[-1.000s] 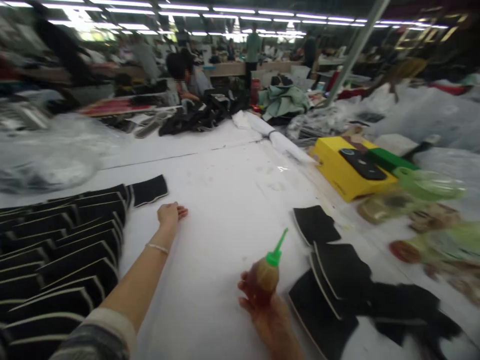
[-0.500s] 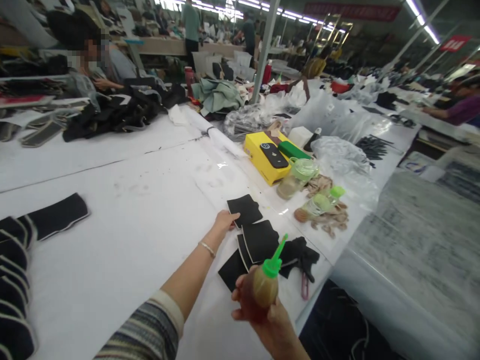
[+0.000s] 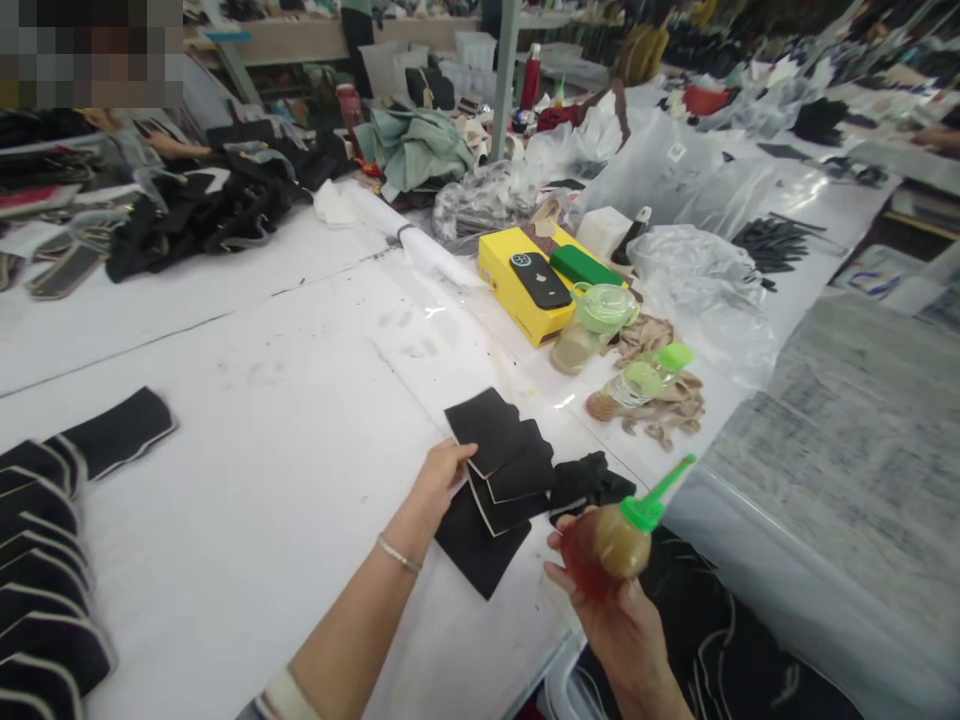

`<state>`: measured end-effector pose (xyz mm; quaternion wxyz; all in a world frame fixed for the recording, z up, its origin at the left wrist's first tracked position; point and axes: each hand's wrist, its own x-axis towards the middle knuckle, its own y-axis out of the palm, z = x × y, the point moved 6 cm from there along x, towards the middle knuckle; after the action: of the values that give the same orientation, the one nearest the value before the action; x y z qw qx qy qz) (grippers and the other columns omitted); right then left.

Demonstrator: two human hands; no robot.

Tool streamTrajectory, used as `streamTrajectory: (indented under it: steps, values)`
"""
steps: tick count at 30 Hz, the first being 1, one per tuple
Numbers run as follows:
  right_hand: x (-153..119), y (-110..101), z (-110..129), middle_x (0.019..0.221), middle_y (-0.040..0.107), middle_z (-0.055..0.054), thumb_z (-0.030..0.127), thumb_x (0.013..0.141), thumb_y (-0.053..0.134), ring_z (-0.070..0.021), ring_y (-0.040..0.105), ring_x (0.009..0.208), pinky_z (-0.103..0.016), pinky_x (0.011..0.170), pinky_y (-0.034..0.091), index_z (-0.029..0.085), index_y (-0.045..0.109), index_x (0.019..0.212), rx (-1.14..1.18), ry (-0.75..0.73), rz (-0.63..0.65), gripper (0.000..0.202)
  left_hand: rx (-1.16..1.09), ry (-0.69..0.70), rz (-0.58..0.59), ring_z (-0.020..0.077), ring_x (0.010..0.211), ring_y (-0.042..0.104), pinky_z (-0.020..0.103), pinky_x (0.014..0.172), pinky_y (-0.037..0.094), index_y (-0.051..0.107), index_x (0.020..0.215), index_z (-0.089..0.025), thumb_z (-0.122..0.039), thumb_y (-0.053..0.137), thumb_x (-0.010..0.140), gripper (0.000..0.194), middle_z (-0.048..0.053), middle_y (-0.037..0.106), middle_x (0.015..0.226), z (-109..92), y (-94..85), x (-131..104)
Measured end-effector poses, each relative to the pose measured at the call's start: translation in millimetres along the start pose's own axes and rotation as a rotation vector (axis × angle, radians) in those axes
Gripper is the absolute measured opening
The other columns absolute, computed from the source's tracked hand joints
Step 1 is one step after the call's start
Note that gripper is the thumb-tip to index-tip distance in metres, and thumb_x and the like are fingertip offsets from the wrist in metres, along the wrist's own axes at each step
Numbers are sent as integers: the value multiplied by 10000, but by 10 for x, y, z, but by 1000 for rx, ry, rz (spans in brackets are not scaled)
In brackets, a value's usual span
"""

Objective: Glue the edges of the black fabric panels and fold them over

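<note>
My left hand (image 3: 444,474) pinches the edge of the top black fabric piece (image 3: 484,430), which overlaps several similar pieces fanned on the white table (image 3: 300,540). In my right hand (image 3: 619,610) is a squeeze bottle (image 3: 607,548) with a green nozzle and amber-brown liquid. The bottle is tilted, its nozzle pointing up and right, away from the fabric. Beside the fanned pieces lies a crumpled black bundle (image 3: 589,480), partly behind the bottle. At the far left is a row of overlapping black pieces (image 3: 45,560) with pale edges.
A yellow box (image 3: 517,290) bears a phone (image 3: 540,280) and a green case (image 3: 591,267). Near it are a green-lidded jug (image 3: 592,325), a second green-capped bottle (image 3: 637,385) and clear plastic bags (image 3: 694,280). A person's arm (image 3: 176,147) shows at the upper left, near black straps.
My right hand has moved right with the squeeze bottle, away from the fanned pieces. The fabric pieces now overlap more closely under my left hand. The view has tilted down.
</note>
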<state>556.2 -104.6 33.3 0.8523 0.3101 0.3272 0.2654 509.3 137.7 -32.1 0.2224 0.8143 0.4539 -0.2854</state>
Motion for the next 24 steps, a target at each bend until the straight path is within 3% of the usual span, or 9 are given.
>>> streamTrajectory:
  steps: [3, 6, 9, 11, 13, 15, 20, 22, 24]
  values:
    - [6, 50, 8, 1204, 661, -75, 437, 635, 860, -292, 650, 1058, -439, 849, 582, 316, 617, 1231, -10, 18, 0, 655, 257, 90, 96, 174, 661, 622, 273, 623, 461, 691, 697, -168, -182, 671, 678, 31, 25, 695, 698, 163, 263, -141]
    - [24, 113, -7, 1190, 660, -74, 441, 636, 858, -286, 648, 1045, -432, 841, 582, 308, 616, 1220, -28, 33, 11, 646, 403, 160, 111, 185, 664, 597, 272, 639, 429, 642, 536, -186, -156, 698, 604, 93, -10, 613, 552, 176, 407, -57]
    - [47, 177, -29, 1177, 657, -70, 436, 640, 855, -276, 644, 1033, -419, 836, 579, 304, 609, 1217, -39, 45, 25, 641, 446, 206, 136, 167, 622, 563, 262, 619, 403, 618, 506, -186, -171, 690, 591, 113, -27, 565, 515, 82, 416, 74]
    - [63, 213, -36, 1164, 657, -70, 434, 637, 855, -275, 641, 1025, -430, 843, 571, 301, 608, 1213, -44, 48, 35, 641, 443, 230, 141, 155, 609, 549, 256, 607, 398, 623, 548, -181, -213, 663, 629, 96, -27, 575, 547, 5, 313, 90]
    - [81, 237, -36, 1156, 659, -71, 437, 633, 856, -281, 640, 1018, -457, 852, 560, 303, 607, 1211, -51, 49, 37, 643, 418, 259, 123, 157, 645, 560, 252, 625, 412, 637, 605, -176, -249, 635, 661, 93, -18, 610, 613, -53, 80, 21]
    - [106, 250, -40, 1157, 660, -72, 436, 628, 859, -292, 639, 1016, -488, 861, 548, 312, 603, 1216, -65, 51, 36, 653, 368, 281, 83, 172, 705, 585, 256, 665, 439, 660, 661, -169, -275, 628, 669, 111, -1, 656, 695, -58, -306, -123]
    - [202, 252, -122, 1154, 671, -82, 414, 627, 864, -302, 647, 1020, -563, 992, 446, 291, 621, 1208, -117, 53, 58, 641, 357, 133, -65, 254, 836, 630, 335, 775, 490, 701, 830, -188, -313, 617, 682, 212, 32, 712, 840, 228, -1671, -585]
    - [248, 235, -198, 1158, 675, -89, 411, 646, 853, -306, 648, 1027, -583, 1029, 403, 273, 636, 1187, -141, 55, 65, 599, 587, 113, -232, 322, 935, 616, 417, 837, 486, 696, 852, -184, -290, 624, 655, 235, 78, 706, 888, 273, -2110, -752]
    - [297, 221, -292, 1148, 681, -95, 408, 649, 848, -313, 650, 1021, -605, 1039, 383, 256, 651, 1159, -162, 56, 67, 567, 873, 207, -531, 391, 1117, 538, 512, 934, 434, 676, 1016, -164, -273, 625, 672, 364, 147, 660, 1088, 167, -2291, -930]
